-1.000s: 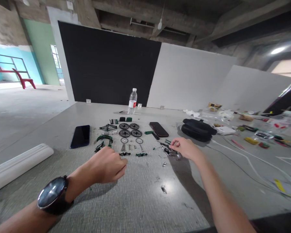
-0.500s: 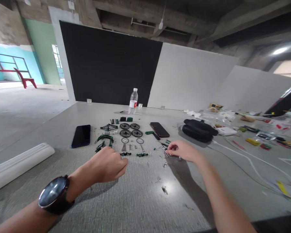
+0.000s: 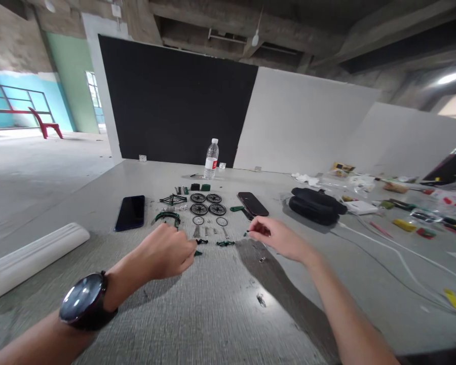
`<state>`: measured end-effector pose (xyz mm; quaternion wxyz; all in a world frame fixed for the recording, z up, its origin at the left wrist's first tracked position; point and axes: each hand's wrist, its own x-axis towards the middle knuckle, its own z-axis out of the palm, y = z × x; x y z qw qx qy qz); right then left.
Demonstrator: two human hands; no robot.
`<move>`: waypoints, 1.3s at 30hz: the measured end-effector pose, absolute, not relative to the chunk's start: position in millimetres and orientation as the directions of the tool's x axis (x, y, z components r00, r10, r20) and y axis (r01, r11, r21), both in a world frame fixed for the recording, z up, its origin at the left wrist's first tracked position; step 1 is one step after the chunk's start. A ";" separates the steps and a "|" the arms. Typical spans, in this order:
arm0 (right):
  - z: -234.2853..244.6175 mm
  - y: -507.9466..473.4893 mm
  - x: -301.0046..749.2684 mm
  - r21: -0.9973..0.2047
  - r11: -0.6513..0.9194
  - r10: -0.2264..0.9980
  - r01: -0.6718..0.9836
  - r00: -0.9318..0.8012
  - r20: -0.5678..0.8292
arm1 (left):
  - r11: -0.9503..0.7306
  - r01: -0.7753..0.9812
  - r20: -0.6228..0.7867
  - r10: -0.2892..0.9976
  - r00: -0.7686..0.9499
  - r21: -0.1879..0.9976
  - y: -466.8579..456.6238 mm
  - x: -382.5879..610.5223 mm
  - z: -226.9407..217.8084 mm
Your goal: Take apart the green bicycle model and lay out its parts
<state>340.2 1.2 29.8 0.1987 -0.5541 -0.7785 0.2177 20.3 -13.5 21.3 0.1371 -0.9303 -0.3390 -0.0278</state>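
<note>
Two hands, small green part [image 3: 198, 253] under left hand [image 3: 167, 253]

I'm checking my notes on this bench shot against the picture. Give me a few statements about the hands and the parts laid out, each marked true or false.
1. The left hand wears a watch on its wrist. True.
2. The water bottle lies on its side near the hands. False: it stands upright at the far side of the table.
3. Four small spoked wheels sit grouped beyond the hands. True.
4. The right hand rests on the black pouch. False: it is apart from the pouch, fingertips pinching a small dark part.
5. The dark phone lies right of the wheels, screen lit. False: it lies left of them, screen dark.
</note>
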 end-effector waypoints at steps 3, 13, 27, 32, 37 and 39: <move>29.6 -3.3 319.6 -0.645 0.303 0.912 0.702 -0.410 -0.017 | -0.729 0.639 0.145 0.624 0.768 -0.248 -13.5 22.0 19.8; 16.4 -3.8 297.8 -0.577 0.373 0.860 0.727 -0.504 -0.079 | -0.749 0.616 0.183 0.588 0.788 -0.243 -12.0 21.3 15.1; 20.5 -4.9 298.7 -0.448 0.452 0.860 0.771 -0.510 -0.010 | -0.779 0.595 0.173 0.570 0.803 -0.195 -16.4 23.8 21.2; 18.6 -5.6 296.2 -0.427 0.478 0.852 0.768 -0.523 0.013 | -0.772 0.594 0.149 0.575 0.805 -0.228 -17.5 24.7 19.6; 17.4 -5.4 296.4 -0.413 0.481 0.854 0.773 -0.519 0.021 | -0.752 0.611 0.082 0.612 0.786 -0.247 -19.0 26.4 22.0; 17.6 -5.6 296.0 -0.414 0.478 0.857 0.775 -0.515 0.023 | -0.744 0.618 0.074 0.623 0.779 -0.254 -19.6 27.0 22.9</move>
